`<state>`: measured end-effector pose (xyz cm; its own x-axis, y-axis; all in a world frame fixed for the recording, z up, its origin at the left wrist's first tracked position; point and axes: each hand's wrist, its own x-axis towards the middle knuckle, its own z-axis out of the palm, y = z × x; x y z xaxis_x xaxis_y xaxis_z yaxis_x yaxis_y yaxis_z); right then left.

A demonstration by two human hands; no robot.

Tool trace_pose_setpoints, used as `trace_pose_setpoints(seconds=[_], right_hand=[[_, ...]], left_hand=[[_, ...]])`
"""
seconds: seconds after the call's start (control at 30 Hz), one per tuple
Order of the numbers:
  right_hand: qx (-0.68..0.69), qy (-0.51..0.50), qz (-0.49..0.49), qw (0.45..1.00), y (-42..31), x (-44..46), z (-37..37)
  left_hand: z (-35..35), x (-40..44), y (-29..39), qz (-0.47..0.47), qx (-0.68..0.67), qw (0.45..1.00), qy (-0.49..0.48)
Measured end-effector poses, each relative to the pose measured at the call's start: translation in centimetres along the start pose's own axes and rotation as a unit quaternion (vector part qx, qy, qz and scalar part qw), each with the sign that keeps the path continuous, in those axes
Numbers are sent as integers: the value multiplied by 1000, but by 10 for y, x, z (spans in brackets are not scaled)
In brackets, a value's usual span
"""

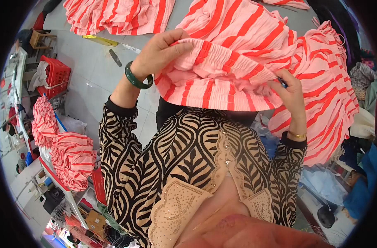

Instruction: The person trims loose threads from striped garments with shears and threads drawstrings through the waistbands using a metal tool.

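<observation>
The striped garment (215, 97) spans the frame's upper centre — the left hand (157, 51) pinches its gathered band; the right hand (291, 91), fingers curled, grips its other end and a small dark object (282, 82).

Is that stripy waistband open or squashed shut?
Open. Left hand and right hand hold the elastic waistband with its two sides spread apart.
</observation>
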<state>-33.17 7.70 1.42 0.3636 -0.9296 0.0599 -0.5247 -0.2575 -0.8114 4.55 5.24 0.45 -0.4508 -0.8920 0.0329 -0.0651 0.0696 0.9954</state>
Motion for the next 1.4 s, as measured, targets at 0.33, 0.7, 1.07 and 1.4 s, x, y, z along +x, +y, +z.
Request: trace_pose_setpoints(seconds=[0.33, 0.7, 1.07, 1.4], right_hand=[[106, 0, 108, 989, 19, 3, -38], [67, -8, 101, 993, 23, 16, -27], [-47, 10, 2, 999, 1, 21, -18], [-25, 56, 1, 998, -8, 37, -10]], left_hand=[[-27, 3, -13, -86, -97, 972, 194], [-27, 7, -19, -107, -133, 971, 165], [-17, 12, -10, -59, -67, 982, 165], [-12, 23, 3, -35, -79, 992, 93]])
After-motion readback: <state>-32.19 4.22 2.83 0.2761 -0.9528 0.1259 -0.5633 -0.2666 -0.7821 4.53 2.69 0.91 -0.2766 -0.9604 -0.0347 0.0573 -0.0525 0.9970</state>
